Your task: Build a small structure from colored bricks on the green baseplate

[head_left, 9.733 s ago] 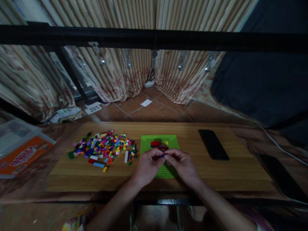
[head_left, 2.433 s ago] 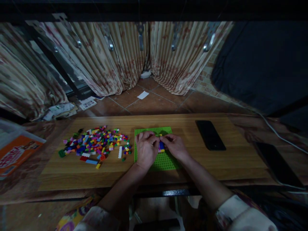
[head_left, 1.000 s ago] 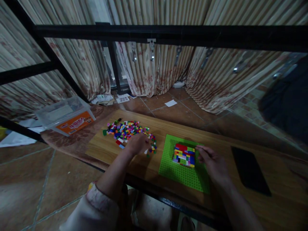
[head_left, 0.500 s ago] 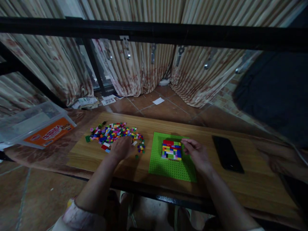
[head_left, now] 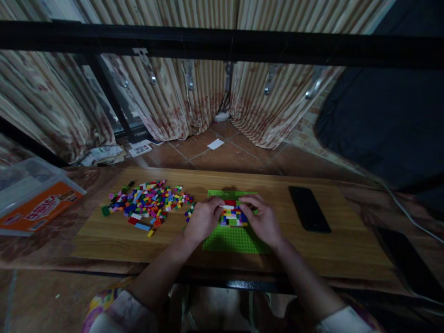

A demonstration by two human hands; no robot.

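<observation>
A green baseplate lies on the wooden board. On it stands a flat patch of mixed-colour bricks. My left hand rests at the patch's left edge, its fingertips pinched at the top-left corner on something I cannot make out. My right hand is at the patch's right edge, fingers curled over the top-right bricks. A pile of loose coloured bricks lies left of the baseplate.
A black phone lies on the board at the right. A second dark device and a white cable lie further right. A clear box with an orange label stands far left. A black bar crosses overhead; curtains behind.
My left hand has come from the loose brick pile to the brick patch. My right hand stays at the patch's right side. My view has swung back to face the board squarely.
</observation>
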